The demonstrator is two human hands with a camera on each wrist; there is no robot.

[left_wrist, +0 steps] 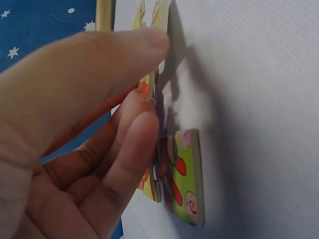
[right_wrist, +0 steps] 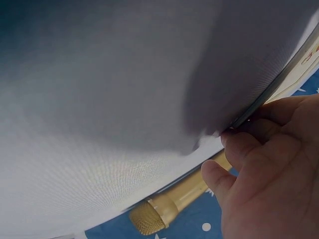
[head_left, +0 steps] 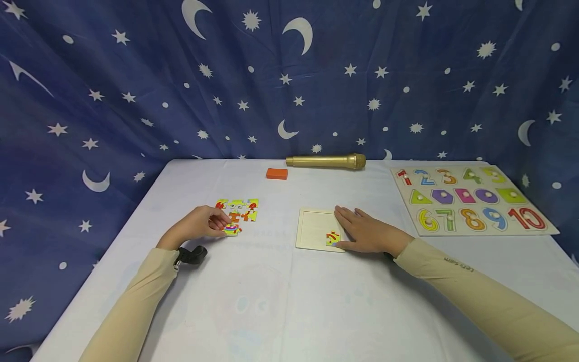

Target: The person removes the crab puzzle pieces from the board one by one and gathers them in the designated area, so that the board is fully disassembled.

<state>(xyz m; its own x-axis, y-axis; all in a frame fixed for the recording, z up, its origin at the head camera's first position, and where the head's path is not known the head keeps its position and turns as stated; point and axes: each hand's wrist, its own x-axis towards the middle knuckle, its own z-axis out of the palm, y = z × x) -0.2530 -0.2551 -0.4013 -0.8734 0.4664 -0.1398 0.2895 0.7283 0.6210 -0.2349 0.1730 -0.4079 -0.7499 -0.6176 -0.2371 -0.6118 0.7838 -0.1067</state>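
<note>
My left hand is over a group of loose jigsaw puzzle pieces, its fingers curled. In the left wrist view, thumb and fingers close around a yellow and orange puzzle piece, partly hidden by them. A green piece with a snail lies beside the fingers. My right hand rests along the right edge of a pale wooden puzzle tray, fingers extended. One yellow-green piece sits in the tray's near right corner, close to the thumb tip.
A gold microphone lies along the table's back edge, near a small orange block. At the right is a number and shape board. A blue curtain with moons and stars hangs behind the white table.
</note>
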